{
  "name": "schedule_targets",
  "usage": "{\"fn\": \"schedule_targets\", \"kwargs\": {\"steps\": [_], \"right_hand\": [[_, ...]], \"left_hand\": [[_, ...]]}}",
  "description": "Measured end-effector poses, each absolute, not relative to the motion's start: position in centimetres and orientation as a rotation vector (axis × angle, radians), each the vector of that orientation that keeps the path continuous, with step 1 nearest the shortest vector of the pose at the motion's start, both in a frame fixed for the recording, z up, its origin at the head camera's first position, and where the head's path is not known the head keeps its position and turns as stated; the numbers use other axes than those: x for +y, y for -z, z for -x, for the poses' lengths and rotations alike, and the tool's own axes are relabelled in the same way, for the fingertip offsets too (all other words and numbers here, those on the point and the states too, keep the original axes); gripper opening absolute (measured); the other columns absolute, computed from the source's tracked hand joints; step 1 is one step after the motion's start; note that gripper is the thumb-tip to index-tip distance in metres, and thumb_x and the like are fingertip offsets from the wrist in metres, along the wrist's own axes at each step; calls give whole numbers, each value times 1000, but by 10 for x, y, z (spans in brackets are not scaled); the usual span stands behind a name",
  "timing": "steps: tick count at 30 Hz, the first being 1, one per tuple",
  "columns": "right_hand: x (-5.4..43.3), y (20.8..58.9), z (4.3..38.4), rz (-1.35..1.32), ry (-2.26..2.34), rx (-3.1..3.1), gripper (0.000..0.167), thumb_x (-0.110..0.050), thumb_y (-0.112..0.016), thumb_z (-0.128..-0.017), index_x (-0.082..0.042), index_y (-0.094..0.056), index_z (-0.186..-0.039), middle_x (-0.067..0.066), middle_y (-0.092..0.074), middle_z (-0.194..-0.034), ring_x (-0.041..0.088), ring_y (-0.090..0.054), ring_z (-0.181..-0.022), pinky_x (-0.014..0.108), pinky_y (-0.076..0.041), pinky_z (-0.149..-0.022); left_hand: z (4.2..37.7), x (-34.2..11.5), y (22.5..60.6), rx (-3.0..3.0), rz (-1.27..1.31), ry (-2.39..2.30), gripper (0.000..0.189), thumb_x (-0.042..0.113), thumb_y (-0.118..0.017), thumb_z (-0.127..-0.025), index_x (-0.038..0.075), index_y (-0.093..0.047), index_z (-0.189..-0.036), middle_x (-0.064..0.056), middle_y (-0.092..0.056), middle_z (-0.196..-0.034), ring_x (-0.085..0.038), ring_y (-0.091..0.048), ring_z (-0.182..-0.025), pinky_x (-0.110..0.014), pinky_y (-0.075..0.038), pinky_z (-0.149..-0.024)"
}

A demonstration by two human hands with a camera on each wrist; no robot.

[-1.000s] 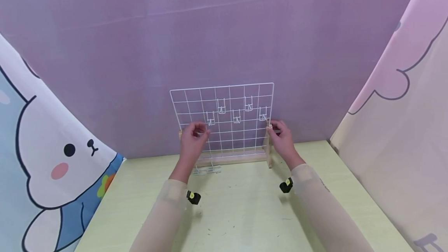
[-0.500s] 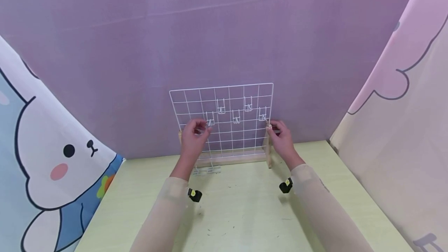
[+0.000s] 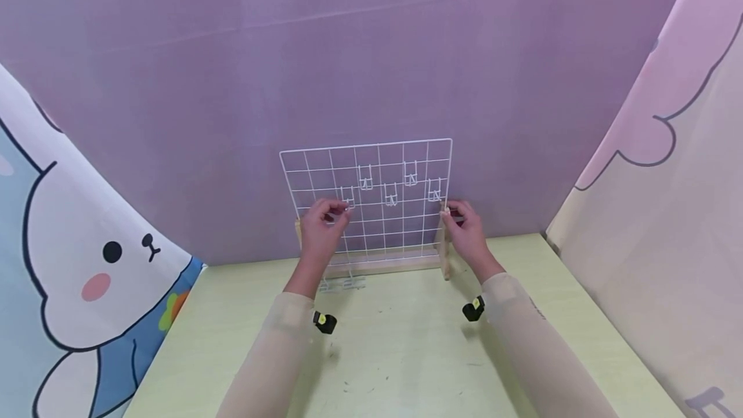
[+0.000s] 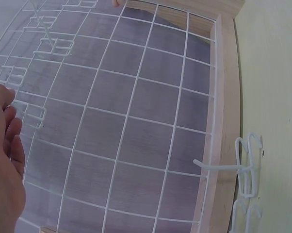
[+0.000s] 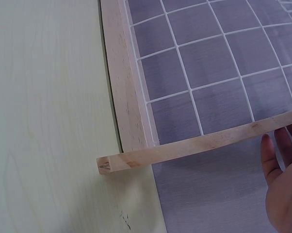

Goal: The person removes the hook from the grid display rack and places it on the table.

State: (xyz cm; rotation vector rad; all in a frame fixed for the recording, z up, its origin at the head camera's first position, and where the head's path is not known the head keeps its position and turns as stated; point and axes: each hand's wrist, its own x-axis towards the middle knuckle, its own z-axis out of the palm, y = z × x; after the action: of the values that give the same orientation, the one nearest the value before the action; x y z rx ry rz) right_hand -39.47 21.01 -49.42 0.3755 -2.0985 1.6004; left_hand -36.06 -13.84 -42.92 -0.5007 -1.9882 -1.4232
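Observation:
A white wire grid panel stands upright in a wooden stand, with several white wire hooks hung on it. My left hand pinches the leftmost hook between thumb and fingers; its tip is hidden by the fingers. My right hand holds the top of the stand's right post, thumb in front and fingers partly hidden behind. On the table below the left hand lie loose hooks, close to the stand's base.
The pale green table bears small dark marks. A purple backdrop rises right behind the grid. A cartoon-print cloth borders the left side, and another printed cloth the right.
My left hand has risen slightly, its fingers now covering part of the leftmost hook. The right hand stays on the post. The view has shifted a little.

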Motion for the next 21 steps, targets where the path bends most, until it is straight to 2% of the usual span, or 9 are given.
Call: {"fn": "schedule_targets", "kwargs": {"steps": [7, 21], "right_hand": [[210, 494, 394, -377, -1593, -2109, 26, -10, -70, -110, 4, -71, -132, 17, -64, -124, 34, -62, -114, 17, -53, -85], [210, 494, 394, -365, -1625, -2111, 27, -11, -70, -110, 1, -71, -134, 17, -64, -126, 33, -62, -114, 17, -53, -85]], "left_hand": [[360, -137, 429, -1991, 462, 1436, 10, 6, -86, -95, 6, -81, -104, -7, -80, -104, -24, -71, -95, -30, -57, -83], [358, -136, 428, -1965, 451, 1337, 7, 3, -87, -94, 7, -84, -100, -6, -82, -102, -23, -72, -91, -24, -57, -83]]}}
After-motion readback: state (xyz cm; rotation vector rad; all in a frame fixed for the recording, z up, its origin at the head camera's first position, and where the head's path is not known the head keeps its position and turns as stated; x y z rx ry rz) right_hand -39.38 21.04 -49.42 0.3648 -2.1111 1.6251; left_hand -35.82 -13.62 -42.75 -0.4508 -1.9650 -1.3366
